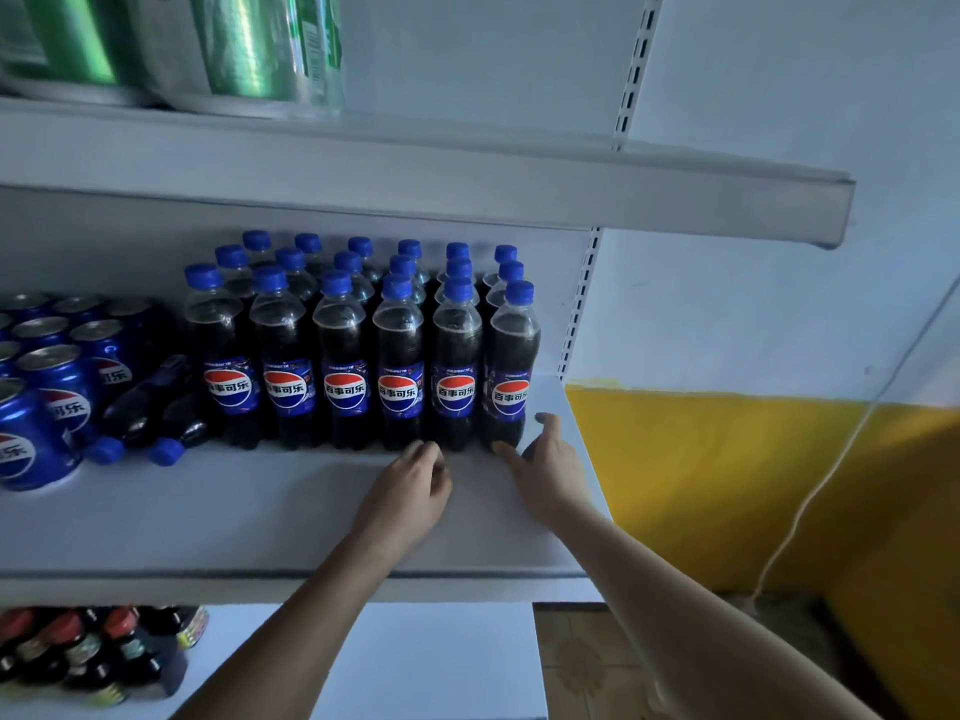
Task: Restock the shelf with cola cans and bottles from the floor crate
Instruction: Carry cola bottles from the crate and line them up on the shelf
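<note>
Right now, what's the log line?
left hand: at front bottles | right hand: cups end bottle | two bottles: lying down by cans

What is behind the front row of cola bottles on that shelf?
Behind the front row stand more cola bottles, two further rows reaching toward the white back panel. Only their blue caps and shoulders show; their bodies and labels are covered.
</note>
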The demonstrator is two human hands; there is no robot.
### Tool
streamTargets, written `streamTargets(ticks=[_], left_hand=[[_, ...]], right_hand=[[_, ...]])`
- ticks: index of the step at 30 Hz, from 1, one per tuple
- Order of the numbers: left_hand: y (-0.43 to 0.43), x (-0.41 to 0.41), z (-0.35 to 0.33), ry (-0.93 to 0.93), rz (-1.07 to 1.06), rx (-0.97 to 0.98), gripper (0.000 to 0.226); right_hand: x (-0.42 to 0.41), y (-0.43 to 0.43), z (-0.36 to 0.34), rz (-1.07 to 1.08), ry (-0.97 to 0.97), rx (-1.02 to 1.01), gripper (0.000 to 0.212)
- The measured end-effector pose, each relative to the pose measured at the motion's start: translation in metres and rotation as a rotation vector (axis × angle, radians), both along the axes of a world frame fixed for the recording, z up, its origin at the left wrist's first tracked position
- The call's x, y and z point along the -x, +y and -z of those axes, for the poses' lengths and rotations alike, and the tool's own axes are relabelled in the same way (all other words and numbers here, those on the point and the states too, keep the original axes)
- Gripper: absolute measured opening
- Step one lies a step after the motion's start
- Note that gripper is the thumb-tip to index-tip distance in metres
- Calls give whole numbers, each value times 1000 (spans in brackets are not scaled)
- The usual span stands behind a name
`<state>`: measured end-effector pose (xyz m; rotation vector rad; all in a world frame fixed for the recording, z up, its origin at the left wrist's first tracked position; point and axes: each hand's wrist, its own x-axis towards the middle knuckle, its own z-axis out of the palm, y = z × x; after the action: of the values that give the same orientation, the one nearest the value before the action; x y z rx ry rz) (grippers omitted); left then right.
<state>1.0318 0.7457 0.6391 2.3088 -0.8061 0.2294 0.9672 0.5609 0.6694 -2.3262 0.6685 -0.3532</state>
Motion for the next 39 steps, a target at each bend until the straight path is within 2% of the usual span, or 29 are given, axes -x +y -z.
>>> streamTargets(ticks=[2, 5, 9, 14, 18, 22, 26, 29, 34, 36, 39], left_hand=[[4, 5, -3, 1, 43, 32, 5], [7, 24, -11, 90, 39, 217, 10], [-9, 79, -25, 277, 43, 440, 10], [-63, 155, -43, 479, 257, 525, 9], [-121, 239, -48, 590, 487, 493, 20], [-174, 336, -37, 684, 656, 367, 33], [-212, 425, -28, 787, 779, 282, 33], [-232, 479, -24, 888, 854, 245, 34], [-255, 551, -17, 920, 908, 107, 59], [-263, 572, -14, 984, 934, 85, 54], [-279, 594, -4, 1038, 961, 63, 31]], right_hand=[[17, 2, -2, 13, -49, -36, 72], [52, 2, 0, -28, -127, -5, 50], [111, -10, -2, -75, -243, -62, 28], [204, -36, -14, -51, -339, -152, 11], [311, -65, -15, 69, -371, -298, 20], [437, -91, -6, 265, -370, -371, 37], [546, -107, 11, 481, -351, -389, 38], [608, -112, 27, 622, -375, -401, 36], [680, -103, 39, 777, -414, -492, 54], [702, -102, 42, 820, -454, -506, 53], [727, -104, 54, 925, -507, -534, 36]])
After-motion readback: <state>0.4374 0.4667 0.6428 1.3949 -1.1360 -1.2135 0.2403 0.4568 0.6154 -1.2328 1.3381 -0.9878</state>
